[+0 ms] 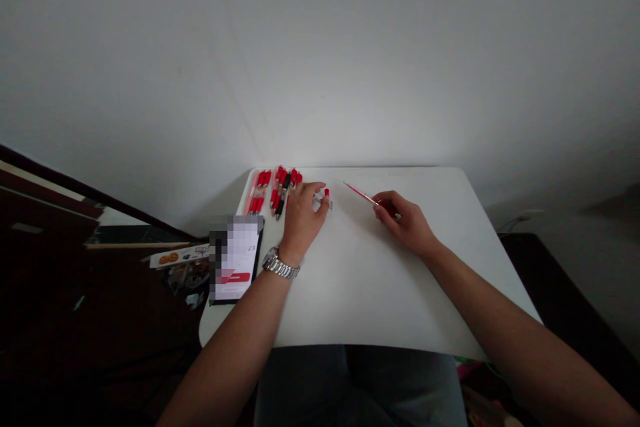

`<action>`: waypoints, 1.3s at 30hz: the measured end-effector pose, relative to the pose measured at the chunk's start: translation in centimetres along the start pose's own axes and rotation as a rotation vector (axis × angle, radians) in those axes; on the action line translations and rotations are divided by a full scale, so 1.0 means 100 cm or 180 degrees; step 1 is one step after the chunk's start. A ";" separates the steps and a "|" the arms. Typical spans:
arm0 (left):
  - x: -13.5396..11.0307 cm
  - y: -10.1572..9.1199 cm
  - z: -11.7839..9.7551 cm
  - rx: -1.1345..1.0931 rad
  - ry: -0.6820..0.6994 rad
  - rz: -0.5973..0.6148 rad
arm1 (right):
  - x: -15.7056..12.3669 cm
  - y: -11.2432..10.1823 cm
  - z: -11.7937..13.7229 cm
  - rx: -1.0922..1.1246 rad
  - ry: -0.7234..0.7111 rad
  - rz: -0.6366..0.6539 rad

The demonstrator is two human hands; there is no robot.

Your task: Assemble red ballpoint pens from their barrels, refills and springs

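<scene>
My left hand point(303, 215) is over the back left of the white table, thumb and index finger curled toward each other. A small red pen part point(327, 193) sits between their tips, seemingly pinched. Just beside the thumb is a small clear piece point(331, 205), too small to name. My right hand point(403, 221) is closed on a thin red pen refill point(361, 194), whose tip points up and to the left. Something pale shows under its fingers, mostly hidden. Left of my left hand lie several red pens point(275, 195) and a black pen point(283, 196), partly covered by that hand.
A phone point(244, 260) with a lit screen lies at the table's left edge, close to my left wrist. The white table point(370, 300) has rounded corners and meets a pale wall point(350, 67) behind. Dark clutter point(185, 277) lies below on the left.
</scene>
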State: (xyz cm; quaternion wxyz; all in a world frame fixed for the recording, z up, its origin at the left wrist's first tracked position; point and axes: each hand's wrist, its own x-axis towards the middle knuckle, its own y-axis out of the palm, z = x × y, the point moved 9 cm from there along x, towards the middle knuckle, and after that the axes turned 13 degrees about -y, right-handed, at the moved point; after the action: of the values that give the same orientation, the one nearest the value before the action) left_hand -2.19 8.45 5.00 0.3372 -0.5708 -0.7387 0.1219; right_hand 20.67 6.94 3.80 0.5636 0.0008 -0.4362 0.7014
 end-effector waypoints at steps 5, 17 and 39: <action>0.000 0.001 -0.002 0.0188 0.0057 -0.0007 | -0.001 0.000 0.000 0.0007 -0.0005 -0.0001; 0.001 0.000 -0.004 0.0217 0.0082 -0.0051 | 0.000 -0.001 0.001 -0.0025 -0.0005 0.0004; 0.005 0.002 0.011 -0.2033 -0.0580 0.0122 | 0.000 0.000 0.002 -0.0014 -0.0014 0.0050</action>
State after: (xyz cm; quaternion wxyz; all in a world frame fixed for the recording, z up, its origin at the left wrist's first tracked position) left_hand -2.82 9.20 4.25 0.0714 -0.6481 -0.7559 -0.0590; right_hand 20.55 6.83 3.95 0.5572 -0.0023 -0.4390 0.7049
